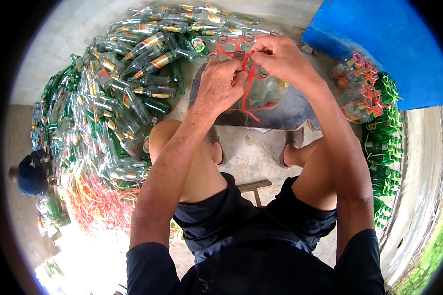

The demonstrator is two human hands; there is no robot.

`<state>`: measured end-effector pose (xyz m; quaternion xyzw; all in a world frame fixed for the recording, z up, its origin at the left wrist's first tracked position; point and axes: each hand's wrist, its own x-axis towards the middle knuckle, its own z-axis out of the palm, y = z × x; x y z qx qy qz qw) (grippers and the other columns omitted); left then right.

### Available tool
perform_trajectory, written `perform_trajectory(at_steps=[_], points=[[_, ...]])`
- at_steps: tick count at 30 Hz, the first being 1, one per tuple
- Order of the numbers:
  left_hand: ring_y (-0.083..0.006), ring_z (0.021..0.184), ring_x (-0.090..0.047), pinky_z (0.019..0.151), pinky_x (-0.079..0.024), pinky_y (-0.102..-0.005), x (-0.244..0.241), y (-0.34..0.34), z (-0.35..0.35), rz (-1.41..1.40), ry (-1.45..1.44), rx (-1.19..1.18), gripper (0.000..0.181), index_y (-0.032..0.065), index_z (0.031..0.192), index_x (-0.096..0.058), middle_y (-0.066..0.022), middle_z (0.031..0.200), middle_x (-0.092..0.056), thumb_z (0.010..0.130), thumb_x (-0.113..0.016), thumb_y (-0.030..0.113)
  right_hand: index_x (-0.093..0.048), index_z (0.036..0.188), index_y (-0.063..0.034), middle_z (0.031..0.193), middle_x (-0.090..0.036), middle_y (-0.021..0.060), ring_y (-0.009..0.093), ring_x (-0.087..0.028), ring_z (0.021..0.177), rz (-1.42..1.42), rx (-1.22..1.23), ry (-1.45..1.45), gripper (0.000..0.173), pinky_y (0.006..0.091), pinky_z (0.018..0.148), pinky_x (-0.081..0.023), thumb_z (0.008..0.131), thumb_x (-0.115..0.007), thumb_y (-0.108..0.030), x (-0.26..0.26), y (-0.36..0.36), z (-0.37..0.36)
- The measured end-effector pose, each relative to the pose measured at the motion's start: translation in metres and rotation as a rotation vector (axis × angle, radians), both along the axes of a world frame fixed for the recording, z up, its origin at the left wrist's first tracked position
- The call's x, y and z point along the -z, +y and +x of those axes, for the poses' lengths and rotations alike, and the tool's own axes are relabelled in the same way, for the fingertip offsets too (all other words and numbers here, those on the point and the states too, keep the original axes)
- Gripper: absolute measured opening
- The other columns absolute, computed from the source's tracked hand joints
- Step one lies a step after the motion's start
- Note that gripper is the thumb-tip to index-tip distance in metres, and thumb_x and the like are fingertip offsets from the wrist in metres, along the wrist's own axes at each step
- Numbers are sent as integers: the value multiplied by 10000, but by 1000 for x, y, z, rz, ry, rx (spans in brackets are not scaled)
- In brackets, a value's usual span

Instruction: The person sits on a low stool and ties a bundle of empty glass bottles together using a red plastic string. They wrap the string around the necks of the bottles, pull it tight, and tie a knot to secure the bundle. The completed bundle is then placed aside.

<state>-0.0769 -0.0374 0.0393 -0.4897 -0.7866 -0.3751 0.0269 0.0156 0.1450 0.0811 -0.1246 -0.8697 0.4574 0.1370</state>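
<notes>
Both hands are at a bundle of upright clear glass bottles standing on a dark low surface. Red plastic strapping loops around the bottle necks and runs down the near side, its loose ends lying low. My left hand pinches the strap near the middle necks. Across from it, my right hand grips the same red strap between thumb and fingers. The fingertips of both hands nearly meet, and they partly hide the necks behind them.
A large heap of loose glass bottles lies at left, beside a tangle of red and yellow strapping. Strapped clear bottles and green bottles stand at right, near a blue panel. Another person sits far left.
</notes>
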Motion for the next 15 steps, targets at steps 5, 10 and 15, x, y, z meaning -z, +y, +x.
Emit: perform_trajectory(at_steps=[5, 10, 15], points=[[-350, 927, -646, 821, -530, -464, -3, 0, 1, -47, -47, -28, 124, 24, 931, -738, -173, 890, -709, 893, -715, 140, -773, 997, -91, 829, -740, 118, 266, -705, 746, 387, 66, -21, 171, 429, 678, -541, 882, -656, -137, 17, -6, -5], [-352, 932, -649, 827, -534, -466, 0, 1, 1, -13, -105, -47, 134, 44, 958, -758, -169, 872, -712, 873, -710, 134, -789, 1003, -149, 946, -768, 129, 381, -725, 882, 608, 81, -72, 208, 513, 752, -562, 834, -671, -123, 19, -9, -16], [-340, 921, -665, 823, -542, -452, -1, 2, 0, -57, -125, -73, 155, 66, 993, -778, -177, 892, -707, 874, -712, 141, -789, 1004, -143, 970, -782, 113, 359, -745, 932, 694, 80, -204, 194, 506, 807, -583, 826, -710, -135, 18, -12, -24]])
